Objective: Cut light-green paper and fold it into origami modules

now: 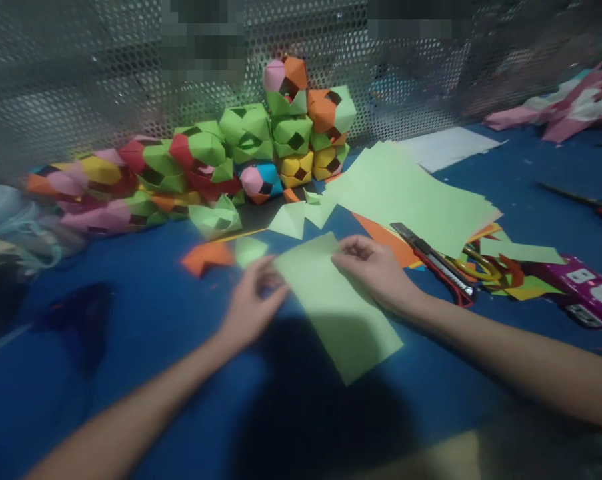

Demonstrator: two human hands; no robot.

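A pale green strip of paper [341,307] slants across the middle of the blue table, its near end toward me. At its far left edge is my left hand [253,297], thumb and fingers pinched on the paper. My right hand [378,270] grips the strip's right edge near the far end, fingers curled. Just beyond the strip lie folded pale green paper pieces [288,220] and an orange folded piece [208,258]. A box cutter [433,263] with a red and black body rests to the right of my right hand.
Stacked folded-paper balls [245,133] line the perforated metal panel [135,80]. Pale green sheets [405,193] are fanned out behind the cutter. A purple device [588,290] and scissors [581,198] lie right; a dark blue glue gun [83,320], blurred, lies left.
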